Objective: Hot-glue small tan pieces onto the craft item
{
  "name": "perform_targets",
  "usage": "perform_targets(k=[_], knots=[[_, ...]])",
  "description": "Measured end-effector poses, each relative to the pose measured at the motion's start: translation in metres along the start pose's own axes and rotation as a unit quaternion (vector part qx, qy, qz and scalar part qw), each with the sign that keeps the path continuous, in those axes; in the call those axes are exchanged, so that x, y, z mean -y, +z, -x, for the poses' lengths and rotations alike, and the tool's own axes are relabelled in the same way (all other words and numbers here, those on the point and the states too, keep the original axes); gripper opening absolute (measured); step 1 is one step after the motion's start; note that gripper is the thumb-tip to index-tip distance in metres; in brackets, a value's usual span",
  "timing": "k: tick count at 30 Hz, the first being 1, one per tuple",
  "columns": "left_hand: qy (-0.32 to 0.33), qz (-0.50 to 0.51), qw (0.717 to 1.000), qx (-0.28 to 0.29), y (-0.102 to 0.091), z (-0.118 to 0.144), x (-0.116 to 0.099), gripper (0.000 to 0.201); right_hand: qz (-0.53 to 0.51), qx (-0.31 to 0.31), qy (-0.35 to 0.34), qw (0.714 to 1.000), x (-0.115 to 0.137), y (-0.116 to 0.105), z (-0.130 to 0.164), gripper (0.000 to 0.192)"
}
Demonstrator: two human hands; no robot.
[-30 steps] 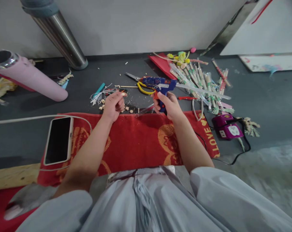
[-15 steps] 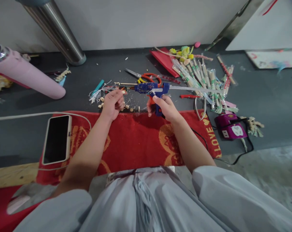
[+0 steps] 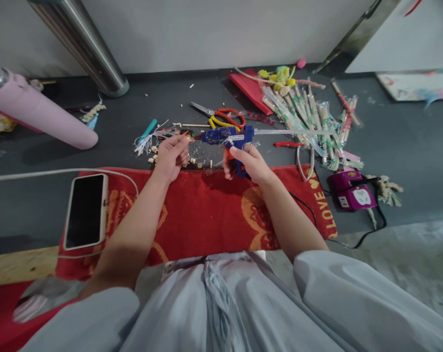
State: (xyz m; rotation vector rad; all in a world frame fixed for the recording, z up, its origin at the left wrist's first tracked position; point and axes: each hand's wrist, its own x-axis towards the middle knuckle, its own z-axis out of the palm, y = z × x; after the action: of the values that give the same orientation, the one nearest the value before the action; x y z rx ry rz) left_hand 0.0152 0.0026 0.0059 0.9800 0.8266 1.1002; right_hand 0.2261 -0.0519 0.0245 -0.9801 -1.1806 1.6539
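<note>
A blue hot glue gun [image 3: 221, 135] is held in my right hand [image 3: 251, 161], with fingers around its handle and orange trigger. A long clear glue stick [image 3: 290, 132] sticks out of its back toward the right. The gun's nozzle points left and meets the fingertips of my left hand [image 3: 173, 155]. That hand is closed in a pinch on a small pale piece, mostly hidden by the fingers. Small pale wooden bits [image 3: 153, 154] and white threads [image 3: 146, 143] lie just beyond my left hand. Scissors [image 3: 221, 117] with orange and yellow handles rest behind the gun.
A red towel [image 3: 206, 210] lies under my forearms, with a phone [image 3: 86, 210] on its left. Pink [image 3: 49, 112] and steel [image 3: 85, 49] bottles stand at left. Wrapped sticks [image 3: 309, 112], a red envelope [image 3: 248, 90] and a purple box [image 3: 353, 190] with a black cable are at right.
The glue gun has shifted slightly left, bringing its nozzle to the pale piece at my left fingertips. My left hand has stayed nearly in place.
</note>
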Motion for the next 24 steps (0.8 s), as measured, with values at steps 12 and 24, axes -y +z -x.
perform_targets(k=[12,24], knots=[[0.029,-0.018,0.999,0.013,-0.0012,-0.0014,0.0033,0.035,0.018,0.005,0.009,1.0,0.0002,-0.0017,0.0009,0.048],[0.04,-0.019,0.999,0.024,-0.002,-0.0016,0.0045,0.034,0.008,0.007,-0.007,1.0,-0.001,-0.002,-0.0016,0.051]])
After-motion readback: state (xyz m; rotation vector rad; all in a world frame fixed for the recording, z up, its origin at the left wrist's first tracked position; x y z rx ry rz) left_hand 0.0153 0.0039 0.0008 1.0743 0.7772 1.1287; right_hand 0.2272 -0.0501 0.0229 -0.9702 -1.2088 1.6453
